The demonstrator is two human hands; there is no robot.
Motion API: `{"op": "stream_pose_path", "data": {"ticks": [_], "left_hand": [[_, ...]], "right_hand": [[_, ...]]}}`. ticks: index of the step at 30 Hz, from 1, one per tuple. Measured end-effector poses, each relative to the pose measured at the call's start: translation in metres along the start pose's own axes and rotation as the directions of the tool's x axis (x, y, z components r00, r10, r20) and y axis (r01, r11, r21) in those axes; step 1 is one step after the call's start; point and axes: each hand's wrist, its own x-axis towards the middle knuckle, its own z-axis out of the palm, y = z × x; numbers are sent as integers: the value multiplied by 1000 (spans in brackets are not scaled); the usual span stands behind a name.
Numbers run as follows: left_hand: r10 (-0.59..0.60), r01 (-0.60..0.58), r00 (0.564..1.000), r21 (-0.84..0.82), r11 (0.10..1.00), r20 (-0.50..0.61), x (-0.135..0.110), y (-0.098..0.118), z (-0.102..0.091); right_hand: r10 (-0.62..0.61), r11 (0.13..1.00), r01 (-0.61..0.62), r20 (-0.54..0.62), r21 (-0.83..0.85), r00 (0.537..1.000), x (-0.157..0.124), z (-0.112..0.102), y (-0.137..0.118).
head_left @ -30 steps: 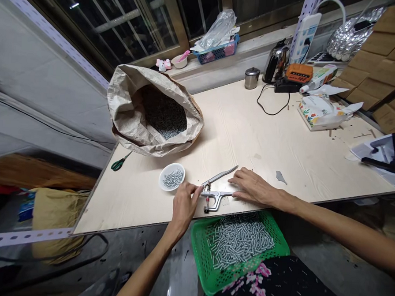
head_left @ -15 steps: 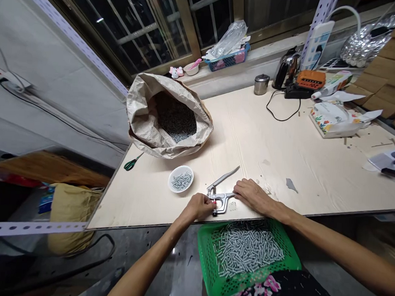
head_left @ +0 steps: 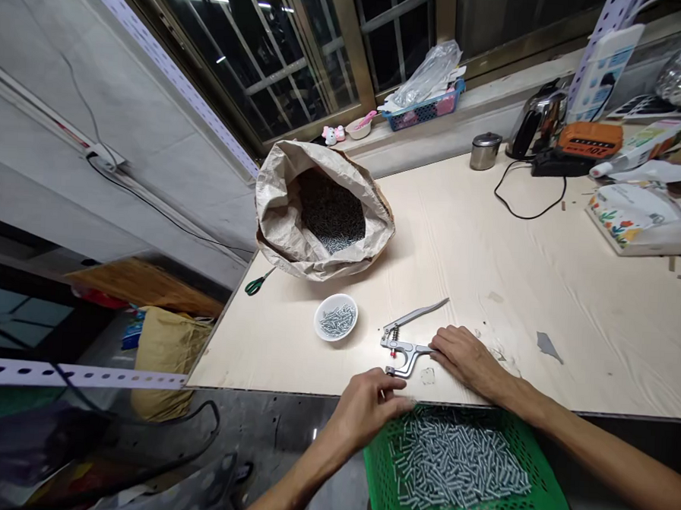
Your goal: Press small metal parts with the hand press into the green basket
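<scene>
A pair of silver snap pliers (head_left: pixel 409 353) lies on the table near its front edge, its upper lever raised and a spring and small red part at its head. My right hand (head_left: pixel 472 361) rests on the table with its fingers closed on the end of the lower handle. Just in front of the pliers' jaw, my left hand (head_left: pixel 367 408) hangs over the table edge, thumb and fingers apart, with nothing visible in it. Under it sits a green basket (head_left: pixel 380 478) heaped with small metal screw-like pieces (head_left: pixel 461 459). A white bowl (head_left: pixel 319 326) of small metal parts stands left of the pliers.
An open paper sack (head_left: pixel 274 213) of small metal parts stands at the back left, with green-handled scissors (head_left: pixel 254 285) beside it. Farther right are a metal canister (head_left: pixel 486 151), a kettle (head_left: pixel 538 121), an orange device (head_left: pixel 591 139) and a tissue pack (head_left: pixel 633 217).
My left hand has let go at the pliers' jaw and moved down toward the basket, its fingers spreading. My right hand stays at the handle. The view has shifted left.
</scene>
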Motion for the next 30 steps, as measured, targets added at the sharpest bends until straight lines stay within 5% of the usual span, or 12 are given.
{"op": "stream_pose_path", "data": {"ticks": [2,4,6,11,16,20,24,30], "left_hand": [[46,-31,994,153,988,-96,1,-7,-11],[60,50,948,329,943,-314,15,-21,-28],[63,150,905,454,878,-420,36,-38,-45],[75,179,936,649,740,-343,78,-64,-62],[103,81,976,755,651,-193,86,-65,-61],[131,31,978,730,683,-164,86,-67,-65],[172,47,948,651,757,-268,86,-75,-69],[75,73,904,324,943,-421,86,-84,-77]], "right_hand": [[7,1000,-7,0,3,1000,0,0,0],[10,1000,-10,-4,-1,1000,-1,2,0],[9,1000,-9,-9,-2,1000,-2,3,0],[11,1000,-11,-26,2,1000,-1,2,0],[6,1000,-6,-40,-4,999,-1,1,-2],[5,1000,-6,-45,-31,999,0,2,-2],[-1,998,-2,-40,-65,999,1,5,-1],[3,996,-6,-36,-84,999,-1,9,0]]}}
